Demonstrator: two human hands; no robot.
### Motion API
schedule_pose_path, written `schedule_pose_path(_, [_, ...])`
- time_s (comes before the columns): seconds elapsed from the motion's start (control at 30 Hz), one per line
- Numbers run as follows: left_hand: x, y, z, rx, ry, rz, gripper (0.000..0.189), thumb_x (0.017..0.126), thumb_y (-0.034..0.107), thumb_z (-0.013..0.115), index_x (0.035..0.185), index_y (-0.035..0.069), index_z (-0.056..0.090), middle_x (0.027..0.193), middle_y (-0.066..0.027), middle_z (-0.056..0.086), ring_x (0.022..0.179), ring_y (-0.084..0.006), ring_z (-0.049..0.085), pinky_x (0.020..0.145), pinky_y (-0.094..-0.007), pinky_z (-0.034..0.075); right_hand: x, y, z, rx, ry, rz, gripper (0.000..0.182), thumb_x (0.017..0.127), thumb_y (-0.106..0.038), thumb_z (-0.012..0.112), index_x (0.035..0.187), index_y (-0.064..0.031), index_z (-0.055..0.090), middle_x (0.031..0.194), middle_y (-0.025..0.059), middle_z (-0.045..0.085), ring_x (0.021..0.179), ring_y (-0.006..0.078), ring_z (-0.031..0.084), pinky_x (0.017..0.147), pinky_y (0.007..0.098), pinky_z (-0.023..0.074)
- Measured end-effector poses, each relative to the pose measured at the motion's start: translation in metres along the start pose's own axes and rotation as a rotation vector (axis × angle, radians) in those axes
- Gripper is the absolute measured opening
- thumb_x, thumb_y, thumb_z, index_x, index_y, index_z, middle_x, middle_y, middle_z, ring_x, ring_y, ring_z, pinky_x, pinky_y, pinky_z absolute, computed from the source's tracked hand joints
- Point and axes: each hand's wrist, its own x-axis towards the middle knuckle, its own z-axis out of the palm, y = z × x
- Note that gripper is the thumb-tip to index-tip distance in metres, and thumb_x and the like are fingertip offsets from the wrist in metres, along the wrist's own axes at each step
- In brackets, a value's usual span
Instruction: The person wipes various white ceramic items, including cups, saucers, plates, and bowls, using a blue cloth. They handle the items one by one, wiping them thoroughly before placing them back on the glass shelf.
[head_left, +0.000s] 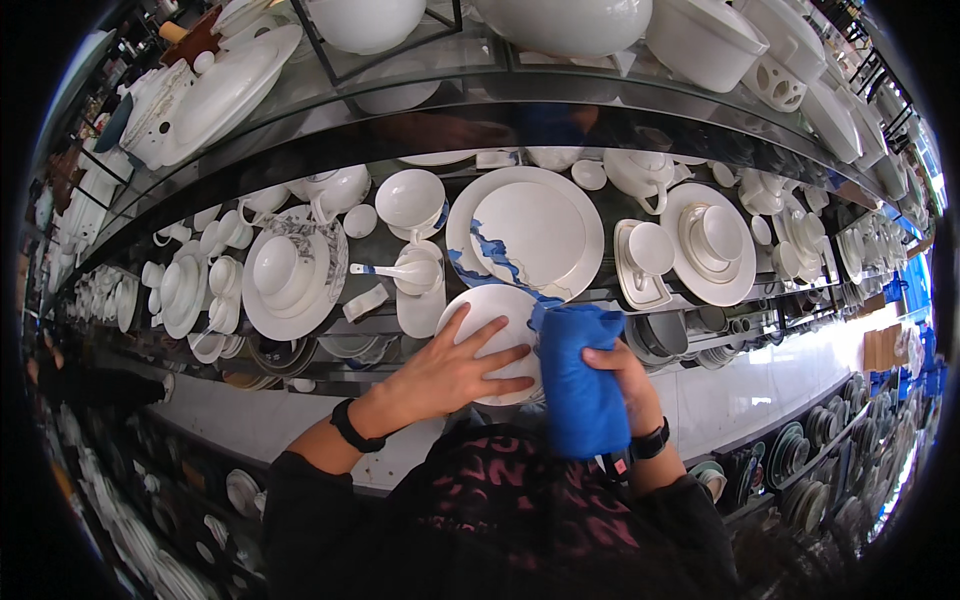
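Note:
My left hand lies spread, palm down, over a small white plate with a blue pattern at its right edge. A folded blue cloth is gripped in my right hand, its upper end against the right edge of that plate. Just beyond, on the shelf, a larger white plate with blue and gold marbling rests on a wide plate of like pattern. To their left a white spoon lies across a small cup on an oblong dish.
A white bowl, a teapot and stacked plates with bowls crowd the shelf. A glass shelf edge with tureens crosses above. Lower racks of plates stand behind me at both sides. Part of another person shows at far left.

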Motion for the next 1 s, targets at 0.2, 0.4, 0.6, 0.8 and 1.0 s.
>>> schedule_pose_path(0.2, [0.0, 0.0, 0.005, -0.029, 0.039, -0.031, 0.033, 0.081, 0.015, 0.056, 0.111, 0.027, 0.065, 0.134, -0.0003, 0.051, 0.131, -0.0289, 0.041, 0.106, -0.0614, 0.029, 0.019, 0.018, -0.002, -0.162, 0.015, -0.01, 0.044, 0.076, -0.002, 0.073, 0.117, 0.0047, 0.057, 0.103, 0.0116, 0.067, 0.089, 0.0209, 0.067, 0.081, 0.0338, 0.0546])
schedule_pose_path(0.4, [-0.001, -0.001, 0.018, -0.662, 0.559, -0.549, 0.063, 0.078, 0.008, 0.055, 0.139, -0.001, 0.039, 0.139, -0.0203, 0.044, 0.131, -0.0343, 0.04, 0.107, -0.0428, 0.033, -0.008, 0.009, -0.015, -0.197, 0.131, -0.134, 0.043, 0.075, 0.001, 0.072, 0.115, 0.0055, 0.057, 0.102, 0.0123, 0.067, 0.088, 0.0208, 0.067, 0.08, 0.0337, 0.0551])
schedule_pose_path(0.6, [0.036, 0.029, 0.051, -1.563, 0.312, -0.553, 0.058, 0.095, 0.009, 0.045, 0.145, -0.005, 0.02, 0.138, -0.0165, 0.042, 0.127, -0.0213, 0.04, 0.107, -0.035, 0.03, -0.038, -0.014, -0.028, -0.168, 0.192, -0.249, 0.046, 0.076, 0.002, 0.071, 0.119, 0.0044, 0.055, 0.105, 0.0119, 0.066, 0.091, 0.0209, 0.066, 0.082, 0.034, 0.0547])
schedule_pose_path(0.8, [0.149, 0.032, 0.036, -1.574, 0.239, -0.622, 0.046, 0.097, 0.009, 0.042, 0.137, -0.002, 0.021, 0.099, -0.0132, 0.058, 0.065, -0.0112, 0.058, 0.055, -0.0246, 0.05, -0.076, -0.068, -0.073, -0.046, 0.308, -0.518, 0.048, 0.076, -0.001, 0.069, 0.122, 0.0038, 0.053, 0.108, 0.0125, 0.065, 0.092, 0.0227, 0.065, 0.083, 0.0357, 0.054])
schedule_pose_path(1.0, [0.306, 0.011, 0.044, -1.44, 0.019, -0.677, 0.041, 0.094, 0.008, 0.048, 0.126, -0.004, 0.025, 0.089, -0.0162, 0.058, 0.053, -0.015, 0.058, 0.041, -0.0272, 0.049, -0.09, -0.162, -0.147, -0.153, 0.429, -0.687, 0.041, 0.081, -0.007, 0.067, 0.119, 0.0038, 0.055, 0.105, 0.0129, 0.066, 0.088, 0.0224, 0.066, 0.08, 0.0355, 0.0549])
